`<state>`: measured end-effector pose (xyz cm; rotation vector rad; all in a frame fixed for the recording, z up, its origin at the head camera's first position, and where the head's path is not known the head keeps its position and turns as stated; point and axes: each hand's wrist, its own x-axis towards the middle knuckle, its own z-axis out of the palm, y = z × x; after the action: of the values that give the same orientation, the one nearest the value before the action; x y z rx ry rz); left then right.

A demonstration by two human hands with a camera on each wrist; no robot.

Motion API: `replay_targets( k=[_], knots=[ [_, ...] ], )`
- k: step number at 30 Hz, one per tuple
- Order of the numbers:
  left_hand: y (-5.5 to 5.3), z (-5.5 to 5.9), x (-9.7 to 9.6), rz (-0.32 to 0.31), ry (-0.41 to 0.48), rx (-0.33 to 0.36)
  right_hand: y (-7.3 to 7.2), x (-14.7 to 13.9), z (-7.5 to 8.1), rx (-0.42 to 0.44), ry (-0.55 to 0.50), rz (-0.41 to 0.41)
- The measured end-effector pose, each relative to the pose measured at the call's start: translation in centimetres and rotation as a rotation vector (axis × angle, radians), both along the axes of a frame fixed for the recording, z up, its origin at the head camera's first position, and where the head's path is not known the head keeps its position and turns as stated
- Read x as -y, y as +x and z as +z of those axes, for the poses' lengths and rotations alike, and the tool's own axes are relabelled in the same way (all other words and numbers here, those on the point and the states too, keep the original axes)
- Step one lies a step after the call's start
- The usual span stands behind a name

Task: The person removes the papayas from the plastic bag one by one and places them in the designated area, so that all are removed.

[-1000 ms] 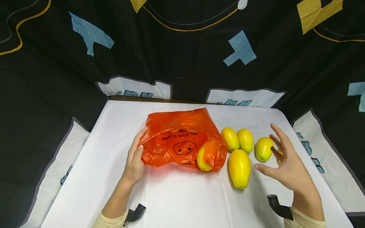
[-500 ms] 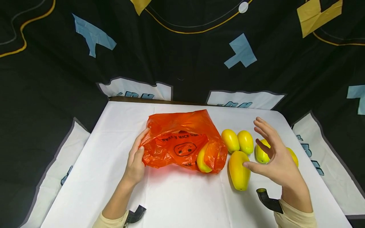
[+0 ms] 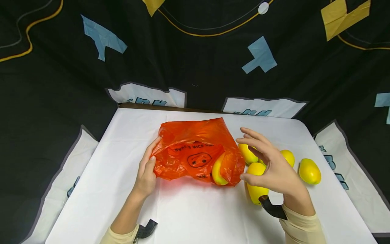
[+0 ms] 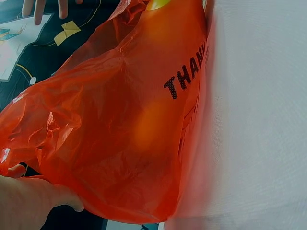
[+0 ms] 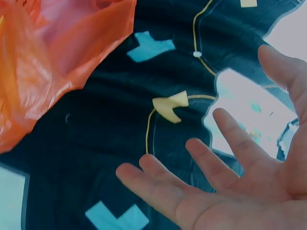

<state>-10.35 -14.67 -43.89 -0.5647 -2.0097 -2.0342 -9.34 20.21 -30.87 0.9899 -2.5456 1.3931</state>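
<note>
A crinkled red plastic bag [image 3: 192, 130] with black lettering and a smiling face lies on its side at mid-table. My left hand [image 3: 147, 174] holds its left edge between thumb and fingers; in the left wrist view the thumb presses against the red film. One yellow oval fruit [image 3: 217, 172] shows at the bag's lower right. Just right of the bag, my right hand [image 3: 272, 166] hovers with fingers spread and curved, holding nothing. Behind and below it are a yellow fruit [image 3: 247, 154] and a longer yellow fruit [image 3: 258, 191], both partly covered by the hand.
Two more yellow items stand to the right: a partly hidden fruit [image 3: 288, 157] and a fully visible fruit [image 3: 309, 171]. A white cloth [image 3: 195, 217] covers the table. Dark fabric [image 3: 195, 64] with coloured tape patches rises behind and at the sides.
My right hand has moved left from beside the far-right fruits to the bag's right side, uncovering the rightmost fruit. My left hand and the bag have stayed put.
</note>
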Motion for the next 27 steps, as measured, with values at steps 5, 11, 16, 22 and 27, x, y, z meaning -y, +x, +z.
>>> replay_targets(
  k=[5,11,16,22,27],
  knots=[
    [0.0,0.2,0.0,-0.001,-0.004,0.003,0.3,2.5,1.2,0.028,0.004,0.088],
    [0.1,0.4,-0.1,-0.008,0.015,0.015,0.1,4.5,1.7,0.024,0.082,0.121],
    [0.1,0.5,-0.1,0.0,0.005,0.007,-0.6,5.5,1.2,0.051,0.097,0.18],
    [0.1,0.0,-0.1,0.0,0.002,-0.011,-2.4,6.2,-1.4,0.082,0.143,0.212],
    [0.0,-0.1,0.0,-0.007,0.014,0.0,-3.9,6.8,-3.5,0.079,0.192,0.229]
  ],
)
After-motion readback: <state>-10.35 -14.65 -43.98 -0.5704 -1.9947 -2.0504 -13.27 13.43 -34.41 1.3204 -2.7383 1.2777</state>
